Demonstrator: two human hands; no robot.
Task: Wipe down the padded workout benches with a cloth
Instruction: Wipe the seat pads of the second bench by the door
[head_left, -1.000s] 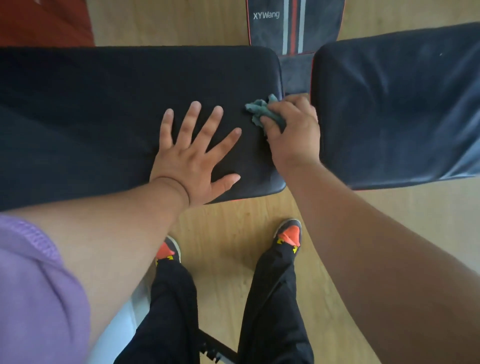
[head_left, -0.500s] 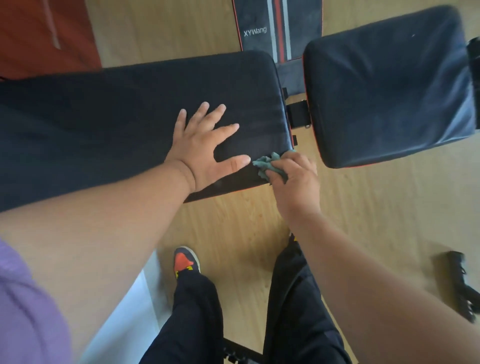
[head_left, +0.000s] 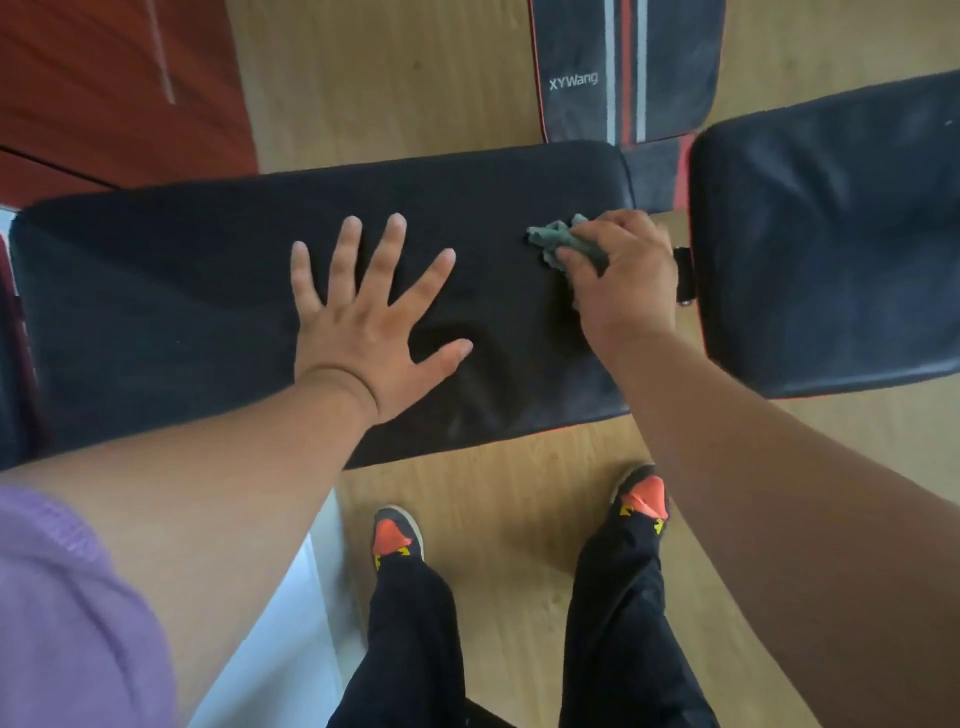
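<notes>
On the long black bench pad (head_left: 208, 291), near its right end, a crumpled green cloth (head_left: 558, 243) is pressed down by the right hand (head_left: 621, 280); its fingers (head_left: 576, 260) are curled round the cloth, presumably so that it is kept bunched for rubbing; the left hand (head_left: 363, 332) is laid flat beside it, fingers (head_left: 348, 249) spread wide and nothing held, apparently so that the pad is steadied; a second pad (head_left: 831, 249) is shown just beyond the gap, judged not yet reached; a folded mat marked XYWang (head_left: 670, 67) is seen on the wooden floor (head_left: 493, 519) behind.
</notes>
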